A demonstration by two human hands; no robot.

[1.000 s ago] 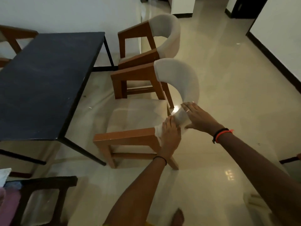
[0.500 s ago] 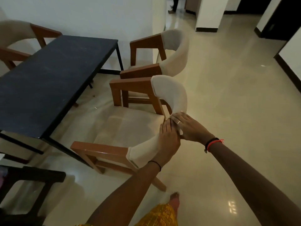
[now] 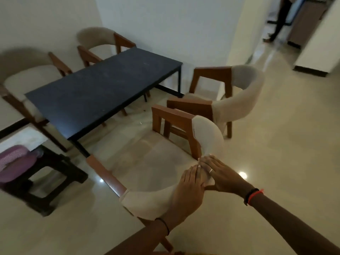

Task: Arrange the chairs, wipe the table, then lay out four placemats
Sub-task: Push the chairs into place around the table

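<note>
A wooden chair [image 3: 154,162] with a cream seat and curved cream backrest stands right in front of me, facing the dark table [image 3: 103,91]. My left hand [image 3: 189,190] grips the top of its backrest. My right hand [image 3: 219,175] grips the same backrest just to the right, fingers touching the left hand. A second chair [image 3: 237,100] of the same kind stands beyond it on this side of the table. Two more, one chair [image 3: 103,43] at the far end and another chair [image 3: 24,78] to the left, stand on the table's other side by the wall.
A black stool [image 3: 47,173] with a purple cloth bundle [image 3: 14,162] on it sits on the floor at the left. A person's legs [image 3: 277,21] show in the doorway at the top right. Shiny beige floor spreads to the right.
The view has swung right and lifted, bringing the far-side chairs into sight. The held chair has turned and come nearer to me. Both hands stay on its backrest.
</note>
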